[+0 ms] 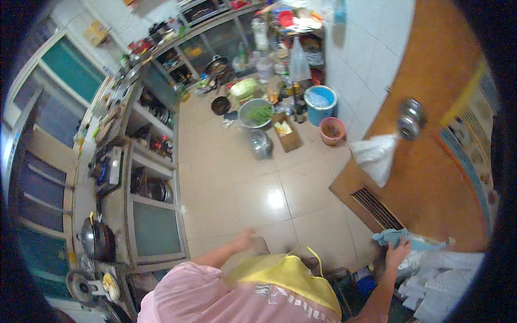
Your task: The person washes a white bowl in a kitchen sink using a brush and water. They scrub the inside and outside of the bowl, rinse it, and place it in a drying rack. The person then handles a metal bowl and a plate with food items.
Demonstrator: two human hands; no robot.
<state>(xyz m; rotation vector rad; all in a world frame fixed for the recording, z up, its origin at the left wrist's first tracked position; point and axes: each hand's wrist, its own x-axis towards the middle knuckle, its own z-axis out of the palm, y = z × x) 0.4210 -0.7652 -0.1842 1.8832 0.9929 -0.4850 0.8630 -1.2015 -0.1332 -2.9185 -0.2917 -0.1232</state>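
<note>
My right hand (398, 253) is at the bottom edge of the brown door, its fingers closed on a light-blue cloth (391, 235). Part of that cloth trails to the right, over a pile of white plastic bags (434, 278). Over the tiled floor, in front of my body, is my left hand (244, 240); it is blurred, nothing shows in it, and its fingers cannot be made out. A yellow apron (278, 270) covers the front of my pink shirt.
The door (440, 198) has a metal knob (411, 119) with a white bag (377, 157) hanging from it. On the floor (238, 189) stand a metal basin of greens (244, 117), a cardboard box (291, 141) and buckets. Along the left counter are a gas stove (109, 169) and a lidded wok (95, 240).
</note>
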